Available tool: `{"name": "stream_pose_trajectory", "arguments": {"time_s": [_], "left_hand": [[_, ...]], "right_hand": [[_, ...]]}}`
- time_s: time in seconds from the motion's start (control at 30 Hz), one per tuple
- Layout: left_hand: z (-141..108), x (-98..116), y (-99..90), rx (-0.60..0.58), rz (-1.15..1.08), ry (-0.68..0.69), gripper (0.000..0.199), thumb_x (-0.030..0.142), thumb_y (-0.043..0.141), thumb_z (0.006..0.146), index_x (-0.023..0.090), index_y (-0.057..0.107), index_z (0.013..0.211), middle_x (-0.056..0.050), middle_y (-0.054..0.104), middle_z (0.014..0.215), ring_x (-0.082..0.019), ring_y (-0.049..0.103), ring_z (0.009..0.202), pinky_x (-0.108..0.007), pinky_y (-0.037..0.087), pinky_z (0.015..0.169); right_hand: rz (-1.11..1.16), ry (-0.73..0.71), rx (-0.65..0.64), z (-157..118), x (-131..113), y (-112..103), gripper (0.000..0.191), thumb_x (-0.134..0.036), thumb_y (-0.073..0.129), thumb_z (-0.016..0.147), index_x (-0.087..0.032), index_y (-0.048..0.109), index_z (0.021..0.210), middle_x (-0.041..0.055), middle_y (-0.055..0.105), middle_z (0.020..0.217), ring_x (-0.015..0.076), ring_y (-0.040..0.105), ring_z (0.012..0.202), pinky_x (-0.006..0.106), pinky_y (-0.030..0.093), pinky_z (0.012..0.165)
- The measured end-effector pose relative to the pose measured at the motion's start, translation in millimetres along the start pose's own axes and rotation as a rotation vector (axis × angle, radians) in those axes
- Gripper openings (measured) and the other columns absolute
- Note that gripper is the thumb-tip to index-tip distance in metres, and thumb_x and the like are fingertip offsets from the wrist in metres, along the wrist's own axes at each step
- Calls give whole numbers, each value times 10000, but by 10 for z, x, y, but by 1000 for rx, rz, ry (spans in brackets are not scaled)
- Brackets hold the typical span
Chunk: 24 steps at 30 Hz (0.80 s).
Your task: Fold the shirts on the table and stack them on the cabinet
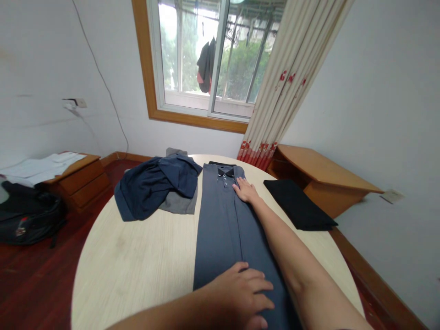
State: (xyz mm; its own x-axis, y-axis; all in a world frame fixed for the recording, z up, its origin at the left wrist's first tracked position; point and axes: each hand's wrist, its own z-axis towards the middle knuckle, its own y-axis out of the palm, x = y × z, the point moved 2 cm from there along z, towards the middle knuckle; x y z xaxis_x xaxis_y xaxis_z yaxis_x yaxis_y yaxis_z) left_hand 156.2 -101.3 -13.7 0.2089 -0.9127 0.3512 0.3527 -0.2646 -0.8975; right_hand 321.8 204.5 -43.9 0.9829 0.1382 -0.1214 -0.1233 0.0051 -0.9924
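Before a window (192, 59) stands our round, pale bench (134, 266), and along its middle lies a dark grey shirt (218, 224), collar (226, 172) at the far end. Our right hand (245, 189) lies flat beside the collar, fingers slightly apart. We hold our left hand (240, 293) spread over the nearer part; whether it touches, we cannot tell. Rumpled navy clothing (147, 188) lies left, folded black cloth (297, 206) right.
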Motion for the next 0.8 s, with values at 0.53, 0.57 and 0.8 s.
{"name": "stream_pose_trajectory", "arguments": {"time_s": [0.53,0.57,0.8], "left_hand": [[-73,-233,-124,11,-66,-267,553,522,528,974,189,512,1416,-150,409,1576,-327,328,1480,-641,225,1186],[-91,-295,-137,22,-57,-316,585,542,526,968,190,496,1435,-154,391,1585,-331,307,1489,-650,206,1189],[-264,-667,-335,29,-1,-653,609,500,450,999,183,413,1518,-147,261,1642,-339,188,1528,-635,162,1206]], "right_hand": [[81,40,-29,525,90,9,656,-565,227,1011,-256,270,1589,81,152,1678,311,133,1544,655,136,1186],[122,32,-11,541,126,8,659,-571,238,1010,-248,296,1581,87,180,1671,314,148,1541,652,126,1190],[561,-55,193,234,399,-47,669,-556,284,1008,-187,335,1564,108,349,1612,238,333,1484,439,257,1212]]}}
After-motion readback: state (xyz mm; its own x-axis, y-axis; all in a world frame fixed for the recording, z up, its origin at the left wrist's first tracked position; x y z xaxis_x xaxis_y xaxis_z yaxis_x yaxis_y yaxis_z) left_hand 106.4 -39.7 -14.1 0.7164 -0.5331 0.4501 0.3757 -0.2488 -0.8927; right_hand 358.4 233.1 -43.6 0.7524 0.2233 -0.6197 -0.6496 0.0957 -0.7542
